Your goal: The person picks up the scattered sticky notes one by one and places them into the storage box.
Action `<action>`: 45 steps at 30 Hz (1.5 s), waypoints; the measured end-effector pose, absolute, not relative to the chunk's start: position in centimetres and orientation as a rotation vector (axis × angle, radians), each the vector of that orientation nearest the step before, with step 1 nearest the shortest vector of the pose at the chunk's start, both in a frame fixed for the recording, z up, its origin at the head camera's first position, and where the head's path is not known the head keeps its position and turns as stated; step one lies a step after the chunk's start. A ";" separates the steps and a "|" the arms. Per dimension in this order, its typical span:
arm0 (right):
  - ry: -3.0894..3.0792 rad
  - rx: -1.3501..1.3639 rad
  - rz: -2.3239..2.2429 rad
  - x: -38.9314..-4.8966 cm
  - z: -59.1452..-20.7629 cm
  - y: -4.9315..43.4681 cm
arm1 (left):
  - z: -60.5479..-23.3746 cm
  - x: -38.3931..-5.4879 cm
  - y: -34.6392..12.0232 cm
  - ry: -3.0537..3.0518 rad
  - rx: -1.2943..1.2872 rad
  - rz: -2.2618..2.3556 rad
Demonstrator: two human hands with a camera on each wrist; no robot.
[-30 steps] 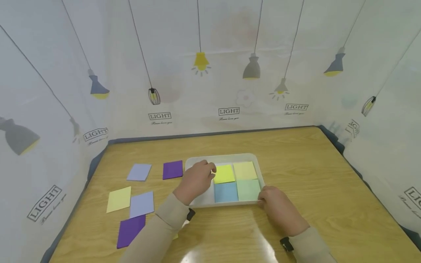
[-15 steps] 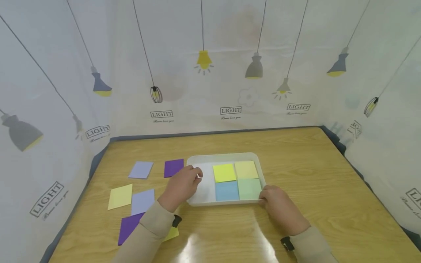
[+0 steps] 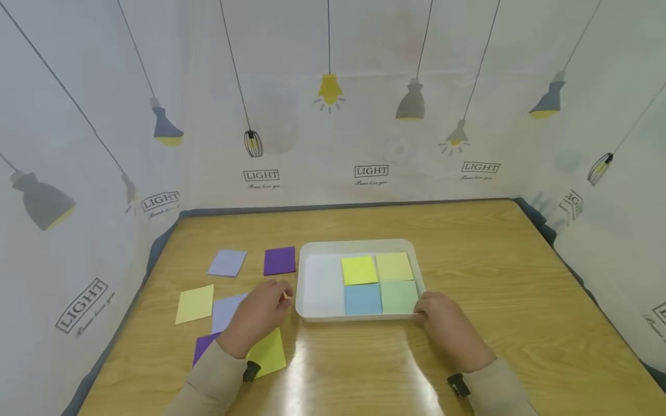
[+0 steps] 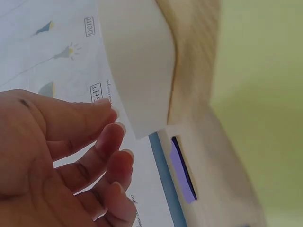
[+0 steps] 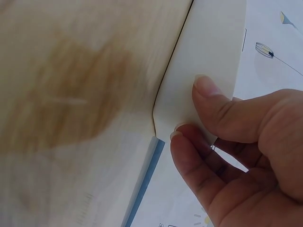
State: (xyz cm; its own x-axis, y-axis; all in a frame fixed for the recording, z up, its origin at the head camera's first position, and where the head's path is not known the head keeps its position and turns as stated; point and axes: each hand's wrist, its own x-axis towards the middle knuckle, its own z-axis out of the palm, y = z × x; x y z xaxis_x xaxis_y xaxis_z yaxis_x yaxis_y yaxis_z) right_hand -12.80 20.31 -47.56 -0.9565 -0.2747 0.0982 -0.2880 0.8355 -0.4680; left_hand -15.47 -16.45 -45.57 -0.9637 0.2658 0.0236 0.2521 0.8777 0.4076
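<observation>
My left hand (image 3: 256, 316) hangs in the air just left of a white tray (image 3: 321, 283), fingers loosely curled with nothing between them. Under it, partly covered, lie a periwinkle sticky note (image 3: 224, 309) and a yellow one (image 3: 269, 353). My right hand (image 3: 448, 325) grips the tray's near right corner; the right wrist view has the thumb (image 5: 207, 87) against the tray wall (image 5: 182, 94). Inside the tray, in two rows, sit a bright yellow note (image 3: 359, 270), a pale yellow note (image 3: 394, 266), a blue note (image 3: 363, 299) and a pale green note (image 3: 399, 297).
On the wooden table (image 3: 494, 254), left of the tray, are a purple note (image 3: 279, 261), a second periwinkle note (image 3: 227, 263), a pale yellow note (image 3: 195, 304) and another purple note (image 3: 203, 347) partly under the left sleeve (image 3: 210, 381). A lamp-print curtain (image 3: 307, 144) surrounds the table.
My left hand has drawn back from the bright yellow note, out of the tray, toward the left and nearer me. The right hand keeps its hold on the tray corner.
</observation>
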 end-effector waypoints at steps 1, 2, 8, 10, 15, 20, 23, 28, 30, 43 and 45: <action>-2.980 0.459 0.779 -12.8 -47.5 20.3 | -45.6 -15.1 -16.7 2.999 0.408 0.645; -2.978 0.463 0.784 -12.8 -47.5 20.4 | -45.8 -14.8 -17.1 2.989 0.398 0.640; -2.949 0.476 0.756 -12.6 -47.9 20.8 | -46.6 -13.2 -19.0 2.920 0.299 0.612; -2.940 0.477 0.752 -12.6 -47.9 20.9 | -46.8 -12.7 -19.6 2.916 0.293 0.615; -2.936 0.481 0.752 -12.5 -48.0 21.1 | -47.4 -11.6 -20.5 2.917 0.332 0.629; -2.936 0.501 0.751 -12.5 -47.9 21.0 | -47.8 -11.1 -20.7 2.927 0.329 0.605; -2.944 0.501 0.759 -12.6 -47.8 20.8 | -48.0 -10.9 -20.6 2.932 0.290 0.572; -2.941 0.505 0.758 -12.7 -47.8 20.7 | -48.3 -10.8 -20.4 2.956 0.249 0.510; -2.935 0.514 0.750 -12.7 -47.8 20.6 | -48.3 -10.7 -20.4 2.970 0.246 0.501; -2.945 0.492 0.750 -12.8 -48.1 20.6 | -48.4 -10.8 -20.5 2.960 0.235 0.537; -2.940 0.498 0.743 -12.8 -48.1 20.6 | -48.2 -10.9 -20.5 2.947 0.224 0.543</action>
State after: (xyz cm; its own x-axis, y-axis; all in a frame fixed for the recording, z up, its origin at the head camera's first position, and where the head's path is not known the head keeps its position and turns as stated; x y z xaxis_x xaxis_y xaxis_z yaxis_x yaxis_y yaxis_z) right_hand -12.85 20.61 -48.11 -0.9452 -0.2928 0.1443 -0.3262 0.8309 -0.4508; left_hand -10.91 -20.46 -48.19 -0.9797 0.1699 -0.1063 0.1208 0.9239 0.3630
